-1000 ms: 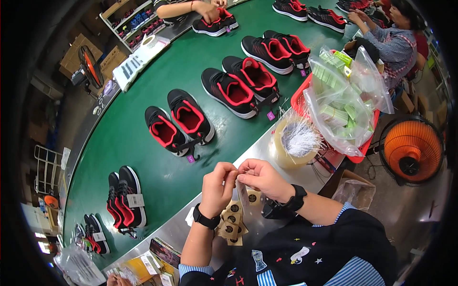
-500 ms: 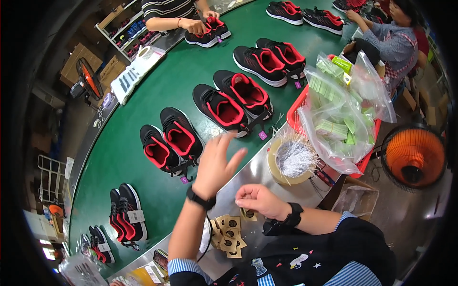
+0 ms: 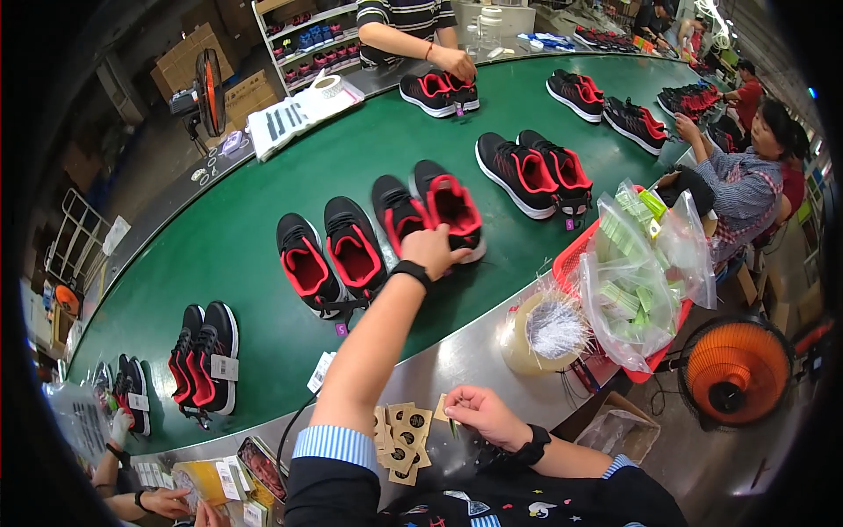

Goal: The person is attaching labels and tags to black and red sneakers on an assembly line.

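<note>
My left hand (image 3: 432, 252) reaches out over the green table and is closed on the heels of a pair of black sneakers (image 3: 453, 207) with red linings; the shoes look slightly blurred. To its left stands another such pair of sneakers (image 3: 356, 255), a purple tag (image 3: 341, 329) at the heels. My right hand (image 3: 485, 416) is low over the metal edge, thumb and fingers pinched. A thin dark edge shows under its fingertips, too narrow to name. Touching or just beside the fingertips is a small brown card (image 3: 441, 407), near a pile of brown cards (image 3: 406, 439) with dark round prints.
Right of my hands stand a tape roll (image 3: 518, 341) filled with white strings and a red basket (image 3: 575, 255) of bagged green tags. More sneakers (image 3: 536, 171) line the green table (image 3: 219, 255). An orange fan (image 3: 736, 373) stands at right. Co-workers' hands (image 3: 167, 502) show lower left.
My left hand has moved forward onto the sneakers' heels, and that pair now sits closer to the pair at its left. My right hand has come down toward the cards. The view has shifted.
</note>
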Demonstrator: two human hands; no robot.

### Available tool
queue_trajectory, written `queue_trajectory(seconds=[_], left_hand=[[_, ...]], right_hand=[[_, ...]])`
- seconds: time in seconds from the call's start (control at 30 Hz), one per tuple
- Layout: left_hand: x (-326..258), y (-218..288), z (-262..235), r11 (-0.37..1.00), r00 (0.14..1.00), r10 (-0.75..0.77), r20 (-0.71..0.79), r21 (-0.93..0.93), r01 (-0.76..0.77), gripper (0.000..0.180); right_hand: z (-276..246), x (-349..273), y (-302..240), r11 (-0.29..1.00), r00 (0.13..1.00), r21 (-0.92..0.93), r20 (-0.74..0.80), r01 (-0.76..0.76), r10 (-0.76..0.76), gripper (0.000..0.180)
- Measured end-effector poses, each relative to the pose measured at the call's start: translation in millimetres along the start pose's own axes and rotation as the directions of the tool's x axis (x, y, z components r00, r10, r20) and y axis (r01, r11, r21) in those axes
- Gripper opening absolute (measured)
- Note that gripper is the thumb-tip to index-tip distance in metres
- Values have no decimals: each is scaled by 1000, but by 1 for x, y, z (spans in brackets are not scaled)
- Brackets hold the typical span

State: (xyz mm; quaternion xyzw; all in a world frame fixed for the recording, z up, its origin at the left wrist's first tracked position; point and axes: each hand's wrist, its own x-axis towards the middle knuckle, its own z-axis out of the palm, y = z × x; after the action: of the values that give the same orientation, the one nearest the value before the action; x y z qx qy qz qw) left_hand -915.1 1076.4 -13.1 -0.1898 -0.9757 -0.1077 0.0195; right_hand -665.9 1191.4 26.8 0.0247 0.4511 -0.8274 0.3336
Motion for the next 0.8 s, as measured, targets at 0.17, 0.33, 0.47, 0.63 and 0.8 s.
queue_trajectory(seconds=[0.17,0.33,0.47,0.63,0.8], left_hand=[[-60,-59,-39,984,990,-128,59,129,119,64],[-140,-93,-70,978,950,-202,237,97,184,65],[-213,-90,-98,997,930,80,-359,31,-74,44],[-274,-87,-77,963,959,-265,97,-19,268,45],[-274,-103,-53,958,941,-287,177,49,283,54]], right_hand=[[2,9,-15,997,1000,-76,-5,-7,7,6],[0,30,-30,998,999,-47,2,37,-37,4],[-9,46,-29,997,998,-52,-10,63,-64,4],[-8,59,-32,992,996,-89,22,91,-90,5],[-3,56,-31,983,993,-149,76,105,-94,5]])
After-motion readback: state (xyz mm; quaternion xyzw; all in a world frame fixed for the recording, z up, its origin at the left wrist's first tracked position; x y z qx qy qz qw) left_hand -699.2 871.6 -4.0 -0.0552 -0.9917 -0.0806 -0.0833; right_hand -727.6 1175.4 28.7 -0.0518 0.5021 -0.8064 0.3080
